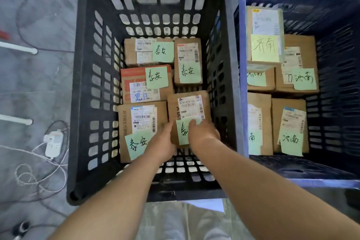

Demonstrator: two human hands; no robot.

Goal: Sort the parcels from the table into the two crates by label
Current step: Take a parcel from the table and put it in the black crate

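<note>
Both my arms reach down into the black crate [87, 87]. My left hand [162, 142] grips the left near edge of a small brown parcel [190, 108] with a white shipping label and a green note. My right hand [202, 132] holds the same parcel from the right, fingers over the note. The parcel sits low at the crate's near right. Several other brown parcels with green notes lie in this crate, among them one at the near left [140, 124] and a red-printed one [146, 84]. The blue crate [242, 103] on the right holds several parcels with yellow-green notes [264, 47].
Both crates stand on a grey floor. White cables and a power strip [53, 143] lie to the left of the black crate. Two white tube ends [18, 47] stick in from the left edge. A white sheet [206, 205] lies just below the black crate.
</note>
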